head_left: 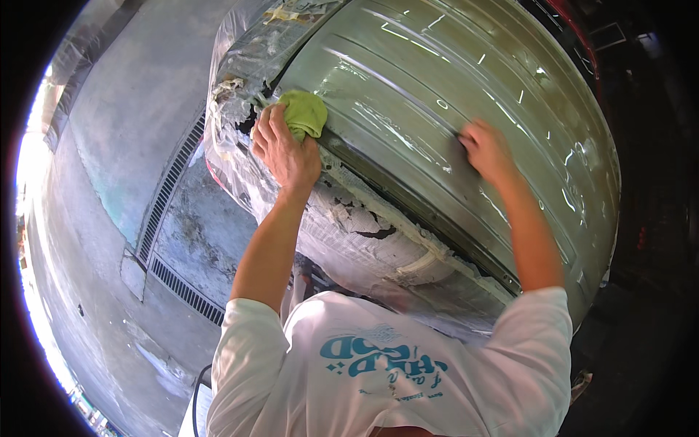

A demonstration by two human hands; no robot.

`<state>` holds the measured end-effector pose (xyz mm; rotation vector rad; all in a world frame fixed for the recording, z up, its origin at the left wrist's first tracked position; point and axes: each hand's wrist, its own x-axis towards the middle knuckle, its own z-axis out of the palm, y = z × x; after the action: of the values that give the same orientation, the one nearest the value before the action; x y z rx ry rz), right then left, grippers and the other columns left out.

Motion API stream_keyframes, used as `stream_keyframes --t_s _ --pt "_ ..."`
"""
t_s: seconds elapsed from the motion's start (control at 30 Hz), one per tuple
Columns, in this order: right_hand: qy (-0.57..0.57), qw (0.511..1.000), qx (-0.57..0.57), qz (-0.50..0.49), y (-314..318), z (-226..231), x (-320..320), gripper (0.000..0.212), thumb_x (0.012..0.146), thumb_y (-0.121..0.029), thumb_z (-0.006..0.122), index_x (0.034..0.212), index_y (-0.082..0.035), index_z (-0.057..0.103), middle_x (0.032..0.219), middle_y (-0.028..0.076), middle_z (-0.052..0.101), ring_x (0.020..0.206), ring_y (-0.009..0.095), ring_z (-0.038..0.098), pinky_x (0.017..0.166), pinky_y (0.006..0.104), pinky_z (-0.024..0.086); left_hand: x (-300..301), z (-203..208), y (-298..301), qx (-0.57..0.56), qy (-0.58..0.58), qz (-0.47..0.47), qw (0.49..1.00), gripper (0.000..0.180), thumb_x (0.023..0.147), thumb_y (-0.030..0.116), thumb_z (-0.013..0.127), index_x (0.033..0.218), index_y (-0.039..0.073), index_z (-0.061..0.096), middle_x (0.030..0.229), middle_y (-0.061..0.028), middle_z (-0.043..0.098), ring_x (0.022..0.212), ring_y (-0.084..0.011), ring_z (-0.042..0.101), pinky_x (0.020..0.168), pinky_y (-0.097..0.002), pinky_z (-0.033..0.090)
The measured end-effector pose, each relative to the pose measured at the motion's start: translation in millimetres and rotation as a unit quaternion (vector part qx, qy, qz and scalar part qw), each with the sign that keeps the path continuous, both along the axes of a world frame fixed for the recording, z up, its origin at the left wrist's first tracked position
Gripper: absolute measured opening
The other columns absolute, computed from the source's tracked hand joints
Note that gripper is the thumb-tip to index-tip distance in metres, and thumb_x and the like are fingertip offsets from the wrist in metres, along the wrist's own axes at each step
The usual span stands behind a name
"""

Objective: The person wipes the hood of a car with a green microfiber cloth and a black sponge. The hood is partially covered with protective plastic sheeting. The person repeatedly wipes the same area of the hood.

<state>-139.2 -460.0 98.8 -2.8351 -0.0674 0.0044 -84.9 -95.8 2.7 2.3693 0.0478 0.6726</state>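
A wide, ribbed vehicle panel (pixel 408 102), glossy and greenish-grey, curves away in front of me. At its near left corner my left hand (pixel 285 149) grips a yellow-green cloth (pixel 304 115), bunched up above the fingers and resting by the panel's edge. Farther right, my right hand (pixel 486 151) is on or just over the panel, its fingers curled in and smeared by motion. A dark patch shows beside those fingertips; whether it is a held thing or a shadow, I cannot tell. Torn masking film and tape (pixel 364 218) run along the panel's near edge.
Clear plastic sheeting (pixel 244 44) covers the vehicle part left of the panel. On the left, a grey concrete floor (pixel 124 95) has slotted drain grates (pixel 171 178). A dark, narrow channel (pixel 422 222) follows the panel's near edge. Something red (pixel 579 29) shows at the far right.
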Motion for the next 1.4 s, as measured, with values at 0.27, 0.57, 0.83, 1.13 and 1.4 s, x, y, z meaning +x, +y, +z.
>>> stream_keyframes --t_s 0.27,0.57,0.83,1.13,1.4 --pt "0.025 0.999 0.018 -0.017 -8.2 12.6 -10.4 0.009 0.091 -0.004 0.076 0.093 0.0 0.069 0.092 0.018 0.065 0.086 0.04 0.065 0.076 0.0478 0.051 -0.3 9.1 -7.8 0.002 0.001 -0.017 1.0 0.075 0.072 0.001 0.07 0.145 0.011 0.051 0.15 -0.0135 0.053 0.143 -0.039 0.043 0.119 -0.0532 0.028" --pt "-0.069 0.993 -0.008 0.097 184.2 -34.1 242.3 0.017 0.092 -0.014 0.073 0.1 0.0 0.071 0.104 0.025 0.072 0.101 0.048 0.066 0.089 0.0555 0.052 0.6 2.9 0.1 -0.019 -0.004 -0.051 0.999 0.082 0.068 0.006 0.071 0.147 0.011 0.05 0.15 -0.0147 0.051 0.145 -0.0428 0.042 0.118 -0.0568 0.028" --pt "0.028 0.997 -0.035 0.057 76.8 3.0 99.0 0.017 0.093 -0.011 0.075 0.09 0.002 0.065 0.092 0.023 0.065 0.088 0.045 0.064 0.077 0.0539 0.05 4.7 2.4 9.4 -0.036 0.016 -0.041 0.998 0.084 0.068 0.009 0.073 0.148 0.012 0.048 0.152 -0.0151 0.048 0.147 -0.0435 0.04 0.118 -0.0577 0.026" --pt "0.012 0.993 -0.05 0.103 139.5 -18.2 178.7 0.011 0.092 -0.01 0.072 0.096 0.0 0.072 0.097 0.023 0.07 0.089 0.045 0.068 0.079 0.0541 0.053 -2.0 4.8 8.1 -0.032 0.043 -0.064 0.997 0.085 0.067 0.01 0.073 0.148 0.01 0.047 0.152 -0.0156 0.047 0.147 -0.0428 0.039 0.116 -0.0585 0.027" --pt "-0.041 0.994 0.016 0.099 166.3 -19.8 215.4 0.016 0.092 -0.014 0.074 0.096 0.001 0.069 0.1 0.025 0.07 0.098 0.046 0.067 0.085 0.0543 0.052 3.5 5.1 7.5 -0.047 0.016 -0.065 0.997 0.081 0.069 0.006 0.07 0.147 0.011 0.049 0.153 -0.0151 0.049 0.148 -0.043 0.04 0.12 -0.0575 0.026"
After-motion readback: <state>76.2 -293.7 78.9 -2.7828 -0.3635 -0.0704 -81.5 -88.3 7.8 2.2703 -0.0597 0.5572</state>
